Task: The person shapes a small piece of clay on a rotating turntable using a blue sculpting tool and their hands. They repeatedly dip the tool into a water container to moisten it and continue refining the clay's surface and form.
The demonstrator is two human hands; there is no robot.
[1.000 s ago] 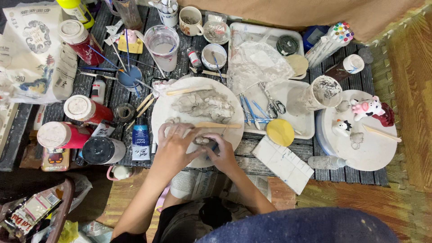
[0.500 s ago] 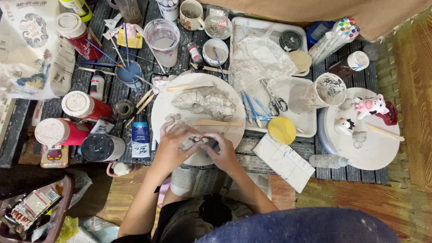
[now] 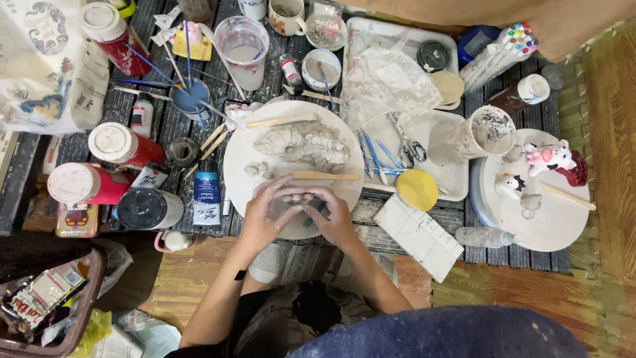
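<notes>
Both hands, left (image 3: 265, 219) and right (image 3: 334, 219), cupped together around small clay lump (image 3: 296, 197) over round board (image 3: 238, 166), lump mostly hidden by fingers.

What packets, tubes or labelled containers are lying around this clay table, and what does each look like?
Paint tube: blue and white, flat, left of the round white board.
Red canisters: white lids, lying at left.
Printed paper bag: white with blue pictures, top left.
Marker pack: clear, coloured caps, top right.
Snack packet: red and white, in the bin bottom left.
</notes>
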